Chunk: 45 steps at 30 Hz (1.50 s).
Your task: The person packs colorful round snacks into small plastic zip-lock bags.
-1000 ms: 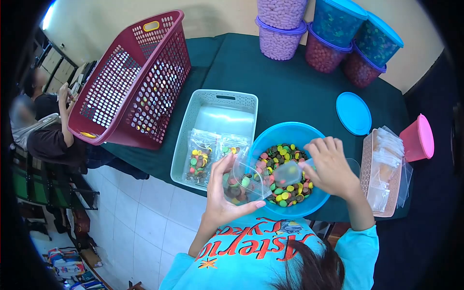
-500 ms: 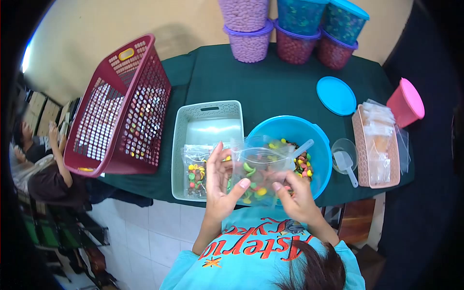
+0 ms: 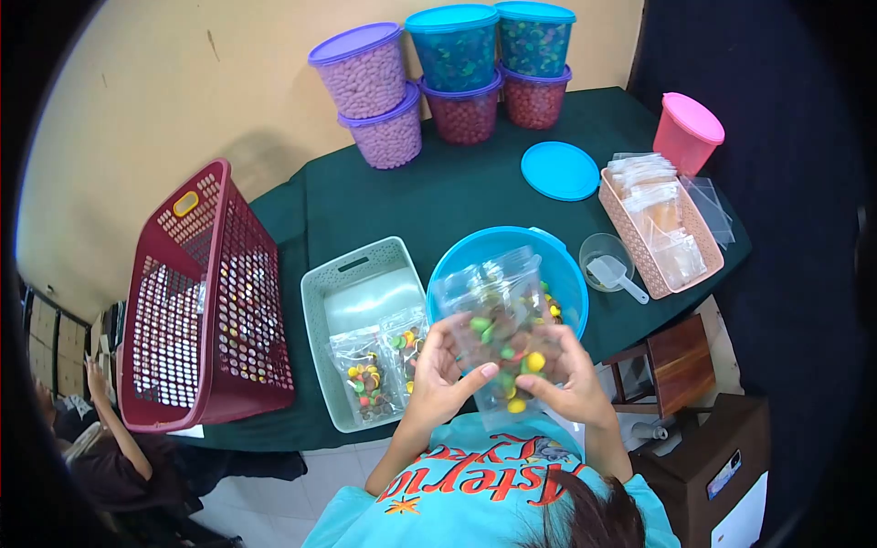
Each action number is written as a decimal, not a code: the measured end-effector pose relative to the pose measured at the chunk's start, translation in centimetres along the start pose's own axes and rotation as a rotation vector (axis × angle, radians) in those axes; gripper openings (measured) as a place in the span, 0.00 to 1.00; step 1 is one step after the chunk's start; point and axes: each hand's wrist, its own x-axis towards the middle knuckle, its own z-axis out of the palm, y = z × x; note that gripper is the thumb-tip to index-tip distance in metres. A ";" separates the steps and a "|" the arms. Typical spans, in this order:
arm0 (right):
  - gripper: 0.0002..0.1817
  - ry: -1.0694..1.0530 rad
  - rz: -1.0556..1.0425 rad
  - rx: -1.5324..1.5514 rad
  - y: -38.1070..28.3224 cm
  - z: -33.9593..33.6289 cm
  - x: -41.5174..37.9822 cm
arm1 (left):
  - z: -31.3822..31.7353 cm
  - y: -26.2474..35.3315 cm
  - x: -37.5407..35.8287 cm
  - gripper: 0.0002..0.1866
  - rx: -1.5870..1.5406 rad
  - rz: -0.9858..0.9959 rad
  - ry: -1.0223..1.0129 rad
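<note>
Both hands hold a clear plastic bag (image 3: 501, 329) part-filled with coloured round candies, upright in front of my chest. My left hand (image 3: 439, 376) grips its left side, thumb across the front. On the bag's lower right edge, my right hand (image 3: 566, 374) pinches it. Behind the bag stands a blue bowl (image 3: 475, 256) of the same candies. Left of it, a grey-green tray (image 3: 343, 288) holds two filled candy bags (image 3: 379, 365).
A maroon laundry basket (image 3: 196, 301) lies tilted at the table's left. Stacked lidded candy tubs (image 3: 438, 73) line the back wall. A blue lid (image 3: 559, 171), pink tub (image 3: 687, 132), peach tray of empty bags (image 3: 658, 228) and clear cup with scoop (image 3: 610, 265) sit right. Another person (image 3: 100, 438) is lower left.
My right hand left the scoop and bowl and joined my left on the bag. The bag came up in front of me, and my view swung left.
</note>
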 end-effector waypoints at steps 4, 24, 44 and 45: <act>0.28 0.218 -0.030 0.230 -0.3 -1.0 -0.9 | -1.7 0.0 -0.5 0.32 0.027 0.033 0.030; 0.28 -0.067 0.326 -0.195 0.4 -5.3 -2.9 | -3.1 -1.2 -1.4 0.30 -0.017 -0.067 0.092; 0.23 -0.245 -0.186 -0.237 1.2 -7.9 1.5 | 6.4 -4.8 1.4 0.21 0.196 0.257 0.250; 0.21 -0.209 -0.276 -0.176 1.5 -8.5 2.2 | 6.7 -4.9 1.4 0.21 0.199 0.256 0.265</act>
